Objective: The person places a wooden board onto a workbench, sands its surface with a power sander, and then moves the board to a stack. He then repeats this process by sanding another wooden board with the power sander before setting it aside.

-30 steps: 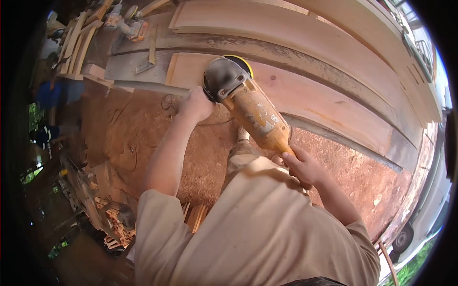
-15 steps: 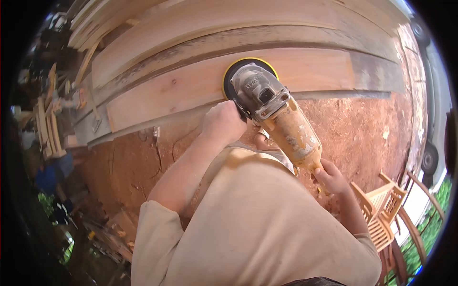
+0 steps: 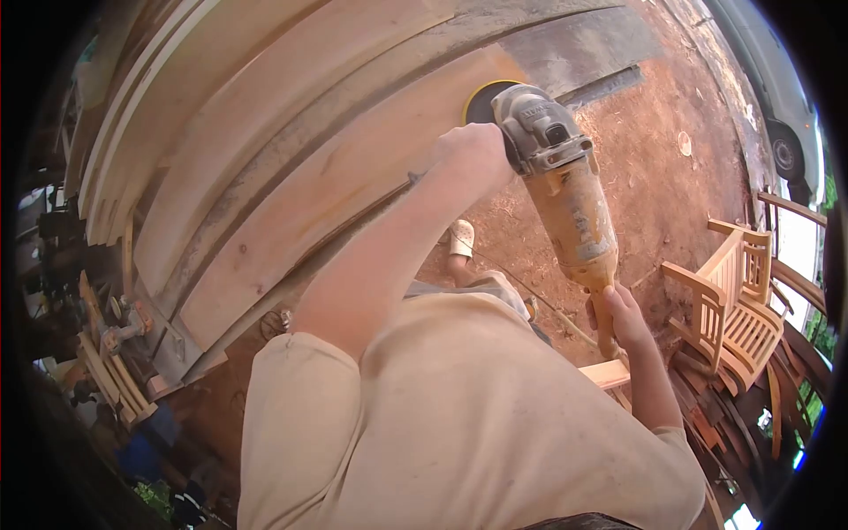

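Two hands held the dusty yellow and grey power sander (image 3: pixel 565 199), its pad (image 3: pixel 480 100) on the long pale wooden board (image 3: pixel 336 190). The left hand (image 3: pixel 473 146) squeezed its head near the board; the right hand (image 3: pixel 623 318) squeezed its tail, farther off. It looked heavy and hard, best held at both ends.

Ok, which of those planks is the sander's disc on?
The nearest plank: the sander holds its yellow-rimmed disc against that plank's right end. The other planks lie farther back, untouched.
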### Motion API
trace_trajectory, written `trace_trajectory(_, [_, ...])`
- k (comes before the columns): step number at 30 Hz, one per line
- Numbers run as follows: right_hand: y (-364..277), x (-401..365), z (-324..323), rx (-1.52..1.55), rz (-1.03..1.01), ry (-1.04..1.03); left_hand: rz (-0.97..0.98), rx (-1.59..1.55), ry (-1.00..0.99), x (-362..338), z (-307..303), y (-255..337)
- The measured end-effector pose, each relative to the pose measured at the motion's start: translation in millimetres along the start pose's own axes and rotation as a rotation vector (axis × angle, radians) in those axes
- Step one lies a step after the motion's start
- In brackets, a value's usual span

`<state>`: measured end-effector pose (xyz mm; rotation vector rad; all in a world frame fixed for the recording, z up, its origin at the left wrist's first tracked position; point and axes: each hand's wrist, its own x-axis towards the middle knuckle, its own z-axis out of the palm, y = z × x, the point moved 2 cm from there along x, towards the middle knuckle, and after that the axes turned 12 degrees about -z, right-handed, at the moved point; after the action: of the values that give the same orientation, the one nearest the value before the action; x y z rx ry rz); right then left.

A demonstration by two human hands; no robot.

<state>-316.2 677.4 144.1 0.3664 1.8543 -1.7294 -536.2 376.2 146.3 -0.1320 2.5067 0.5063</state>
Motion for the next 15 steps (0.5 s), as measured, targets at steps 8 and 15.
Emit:
trace_trajectory(8, [29.7,5.0,2.5,0.159,0.050,0.231,0.147,-0.002,0.263,30.6,11.2,24.1])
trace_trajectory(15, [32.9,2.7,44.8,0.124,0.050,0.058,0.115,-0.036,0.147,-37.5,-9.5,-65.5])
